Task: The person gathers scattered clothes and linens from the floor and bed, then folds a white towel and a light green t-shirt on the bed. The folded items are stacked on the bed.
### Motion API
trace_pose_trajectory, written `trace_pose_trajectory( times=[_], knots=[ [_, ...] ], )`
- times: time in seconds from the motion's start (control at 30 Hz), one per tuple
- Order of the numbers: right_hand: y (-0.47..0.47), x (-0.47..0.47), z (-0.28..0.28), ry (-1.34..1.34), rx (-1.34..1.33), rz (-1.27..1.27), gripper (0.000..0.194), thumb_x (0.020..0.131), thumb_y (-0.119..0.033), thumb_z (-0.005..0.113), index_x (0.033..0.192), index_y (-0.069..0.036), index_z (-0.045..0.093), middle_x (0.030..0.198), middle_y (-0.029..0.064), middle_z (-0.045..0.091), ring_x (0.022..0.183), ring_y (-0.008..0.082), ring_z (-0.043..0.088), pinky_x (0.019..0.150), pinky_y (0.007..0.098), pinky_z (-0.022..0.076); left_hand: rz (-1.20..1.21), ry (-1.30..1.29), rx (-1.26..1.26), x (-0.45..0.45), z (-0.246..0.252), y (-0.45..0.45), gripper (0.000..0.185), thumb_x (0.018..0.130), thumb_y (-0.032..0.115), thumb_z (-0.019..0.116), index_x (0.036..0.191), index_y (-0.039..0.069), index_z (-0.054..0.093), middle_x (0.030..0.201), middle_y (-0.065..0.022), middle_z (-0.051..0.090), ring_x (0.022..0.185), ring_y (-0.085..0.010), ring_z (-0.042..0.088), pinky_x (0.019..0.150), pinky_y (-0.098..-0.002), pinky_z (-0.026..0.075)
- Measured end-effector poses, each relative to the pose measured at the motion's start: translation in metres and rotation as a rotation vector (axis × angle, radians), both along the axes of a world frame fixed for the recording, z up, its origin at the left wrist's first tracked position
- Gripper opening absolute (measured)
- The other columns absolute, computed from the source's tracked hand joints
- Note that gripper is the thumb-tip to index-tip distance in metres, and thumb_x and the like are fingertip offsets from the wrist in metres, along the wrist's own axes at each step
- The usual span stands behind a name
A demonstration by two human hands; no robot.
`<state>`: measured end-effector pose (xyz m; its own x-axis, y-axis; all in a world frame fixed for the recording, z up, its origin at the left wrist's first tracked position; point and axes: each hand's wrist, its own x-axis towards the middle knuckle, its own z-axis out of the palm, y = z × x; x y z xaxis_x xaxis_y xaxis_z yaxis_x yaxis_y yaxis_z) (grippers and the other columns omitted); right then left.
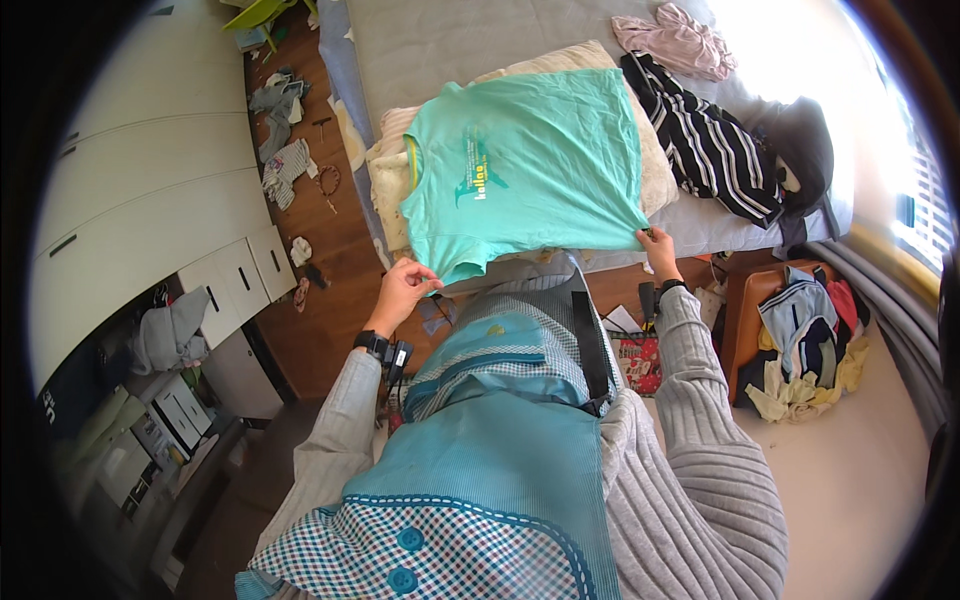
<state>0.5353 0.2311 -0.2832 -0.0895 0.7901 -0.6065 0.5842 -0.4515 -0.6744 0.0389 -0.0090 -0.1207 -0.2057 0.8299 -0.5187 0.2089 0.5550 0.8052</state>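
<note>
A mint-green T-shirt [547,157] with a printed front and a yellow inner neckband lies spread sideways over a cream pillow [661,176] on the bed. Its collar points left and its hem points right. My left hand [409,291] pinches the edge of the near sleeve between thumb and fingers. At the near corner of the hem, my right hand [658,253] grips the fabric. The near side of the shirt is pulled taut between both hands, at the bed's front edge. The far sleeve is partly hidden in the spread cloth.
Right of the shirt lie a black-and-white striped garment [712,142], a dark hooded garment [810,157] and a pink cloth [675,41]. A brown chair [742,315] holds piled clothes [806,345]. More clothes [285,169] litter the wooden floor by white cabinets [165,180].
</note>
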Motion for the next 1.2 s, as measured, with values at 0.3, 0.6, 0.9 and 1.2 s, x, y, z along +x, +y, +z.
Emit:
trace_pose_trajectory(
  times=[0.3, 0.6, 0.9, 1.2],
  knots=[
    [-0.003, -0.003, -0.003, -0.004, 0.003, 0.01, 0.021, 0.094, -0.014, 0.07, 0.105, 0.004, 0.067, 0.084, -0.0017, 0.064, 0.076, 0.007, 0.053, 0.071, 0.0253, 0.0437, -0.035, 0.309, 0.019, 0.004, 0.001, 0.0, 0.023, 0.072, 0.001, 0.076, 0.082, 0.002, 0.055, 0.083, -0.0047, 0.051, 0.067, -0.0137, 0.055, 0.062, -0.028, 0.047],
    [-0.003, -0.018, 0.008, -0.307, 0.106, 0.046, 0.027, 0.09, -0.026, 0.073, 0.099, -0.001, 0.068, 0.081, 0.01, 0.068, 0.073, 0.0224, 0.06, 0.07, 0.036, 0.0453, -0.057, 0.427, 0.08, 0.012, 0.015, 0.0, 0.019, 0.074, -0.007, 0.063, 0.087, 0.003, 0.056, 0.1, -0.0087, 0.057, 0.074, -0.0262, 0.059, 0.068, -0.037, 0.05],
    [-0.002, -0.003, -0.002, -0.172, 0.026, 0.055, 0.026, 0.086, -0.024, 0.078, 0.093, -0.001, 0.069, 0.072, 0.0026, 0.059, 0.068, 0.0162, 0.053, 0.068, 0.0349, 0.0437, -0.371, 0.3, 0.076, 0.005, -0.013, -0.007, 0.019, 0.082, 0.0, 0.066, 0.101, 0.003, 0.071, 0.119, -0.013, 0.064, 0.099, -0.0294, 0.066, 0.082, -0.0354, 0.054],
    [-0.007, -0.012, 0.001, 0.026, -0.035, -0.153, 0.078, 0.078, -0.029, 0.086, 0.135, 0.001, 0.044, 0.123, 0.0194, 0.061, 0.113, 0.0269, 0.06, 0.097, 0.0386, 0.0481, 0.089, 0.171, -0.096, -0.024, -0.067, 0.006, 0.026, 0.091, 0.015, 0.071, 0.112, 0.001, 0.065, 0.105, -0.0067, 0.071, 0.092, -0.0165, 0.067, 0.081, -0.0305, 0.053]
  ],
)
